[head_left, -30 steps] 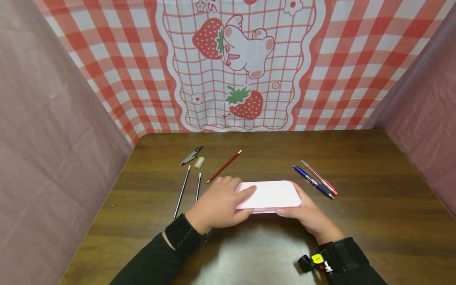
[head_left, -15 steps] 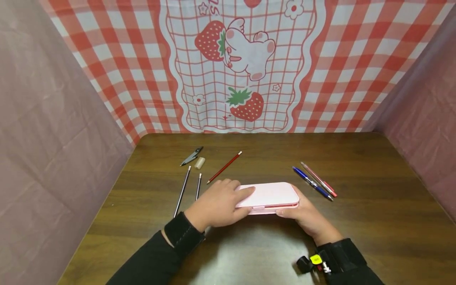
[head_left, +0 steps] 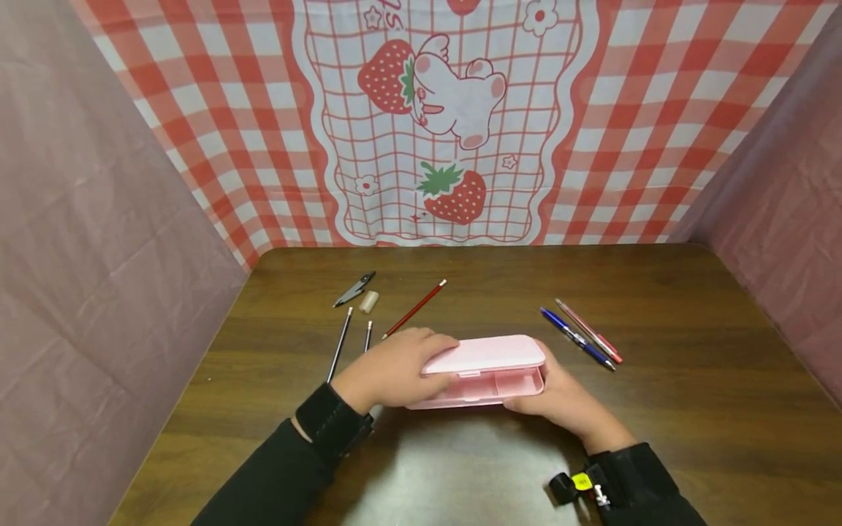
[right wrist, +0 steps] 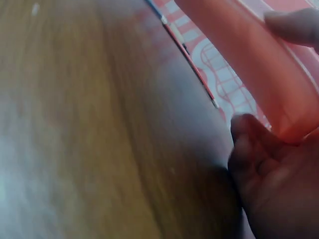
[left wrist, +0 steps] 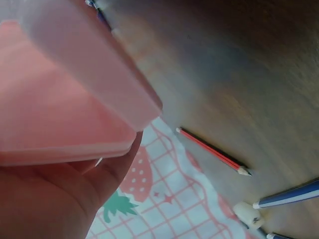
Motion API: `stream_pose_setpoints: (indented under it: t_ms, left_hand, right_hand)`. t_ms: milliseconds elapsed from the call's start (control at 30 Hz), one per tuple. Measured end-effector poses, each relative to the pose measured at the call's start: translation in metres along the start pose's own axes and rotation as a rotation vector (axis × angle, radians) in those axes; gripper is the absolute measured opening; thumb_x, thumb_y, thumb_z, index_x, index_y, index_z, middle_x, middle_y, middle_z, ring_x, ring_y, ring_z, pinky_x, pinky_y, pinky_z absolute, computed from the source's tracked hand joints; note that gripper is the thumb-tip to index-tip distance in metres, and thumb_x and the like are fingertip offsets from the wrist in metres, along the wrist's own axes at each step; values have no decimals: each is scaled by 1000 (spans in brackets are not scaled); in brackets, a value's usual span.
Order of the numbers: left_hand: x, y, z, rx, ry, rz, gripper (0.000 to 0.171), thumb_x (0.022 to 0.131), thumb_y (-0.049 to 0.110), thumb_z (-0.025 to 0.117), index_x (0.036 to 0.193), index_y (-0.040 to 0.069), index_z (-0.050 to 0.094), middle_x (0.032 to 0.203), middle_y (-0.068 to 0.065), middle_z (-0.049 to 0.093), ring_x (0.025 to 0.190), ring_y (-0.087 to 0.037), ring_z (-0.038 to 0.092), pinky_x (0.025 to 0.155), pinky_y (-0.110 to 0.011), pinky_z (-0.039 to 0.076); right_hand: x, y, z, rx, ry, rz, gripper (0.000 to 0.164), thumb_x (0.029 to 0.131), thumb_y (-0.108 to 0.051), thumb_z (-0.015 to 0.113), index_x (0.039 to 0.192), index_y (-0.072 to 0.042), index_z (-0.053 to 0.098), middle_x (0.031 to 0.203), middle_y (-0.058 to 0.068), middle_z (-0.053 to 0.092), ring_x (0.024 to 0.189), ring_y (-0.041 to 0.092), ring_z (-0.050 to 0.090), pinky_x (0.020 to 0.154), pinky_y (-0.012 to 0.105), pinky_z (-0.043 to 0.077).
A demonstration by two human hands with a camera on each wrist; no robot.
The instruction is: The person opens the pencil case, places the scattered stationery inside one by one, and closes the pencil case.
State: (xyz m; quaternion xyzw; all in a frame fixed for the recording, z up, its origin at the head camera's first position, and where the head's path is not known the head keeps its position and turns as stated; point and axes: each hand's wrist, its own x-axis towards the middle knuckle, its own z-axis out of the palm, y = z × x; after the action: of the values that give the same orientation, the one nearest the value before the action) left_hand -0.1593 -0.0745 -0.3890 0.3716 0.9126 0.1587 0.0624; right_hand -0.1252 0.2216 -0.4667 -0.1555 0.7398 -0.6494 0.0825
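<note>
A pink pencil case [head_left: 490, 353] is held over the table with its lid partly raised, and pink compartments [head_left: 516, 383] show through the gap along its front. My left hand [head_left: 393, 370] grips the left end, fingers over the lid and thumb at the front opening. The right end is gripped by my right hand [head_left: 567, 404], its thumb along the lower front edge. Close up, the left wrist view shows the lid [left wrist: 94, 64] standing away from the base. In the right wrist view, the thumb [right wrist: 294, 27] presses on the case [right wrist: 259, 64].
Left of the case lie two dark pencils [head_left: 340, 343], a red pencil [head_left: 414, 308], an eraser [head_left: 369, 302] and a grey compass [head_left: 354, 289]. To the right lie a blue pen [head_left: 577, 338] and a red pen [head_left: 588, 330]. A checked cloth [head_left: 263, 146] hangs behind the table.
The pencil case lid, closed a second ago, has lifted along its front edge, exposing the inside. My left hand has shifted slightly left, and the case has tipped toward me.
</note>
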Motion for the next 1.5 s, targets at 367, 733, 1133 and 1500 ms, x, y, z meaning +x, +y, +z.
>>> stream_pose_setpoints:
  t_ms: [367,733,1133,1500]
  left_hand:
    - [0,-16,2,-337,-102,-81,38,98,51,61,124,24,64,111,12,66,100,-6,61,91,-32,49]
    - [11,-33,-8,-481,-126,-132,25,97,41,70,111,20,65,107,9,68,103,-10,63,94,-35,50]
    - [15,-51,-14,-600,-29,-195,19,99,32,69,107,16,70,102,3,69,98,-16,62,88,-37,51]
    - [23,-52,-7,-655,218,-448,25,107,27,52,113,10,69,101,-6,64,91,-23,56,82,-41,46]
  right_hand:
    - [-5,-8,-6,-681,13,2,94,56,-44,97,133,-8,57,123,6,58,117,28,49,99,54,36]
    - [-2,-6,-5,-828,16,44,102,55,-62,94,132,-4,59,120,9,58,114,29,49,96,56,37]
    - [-1,-10,-4,-853,14,62,112,54,-68,92,138,-3,57,116,6,59,108,26,50,94,52,40]
    - [-5,-16,-1,-878,-14,93,106,53,-69,92,130,-4,59,121,9,64,110,29,54,94,57,41]
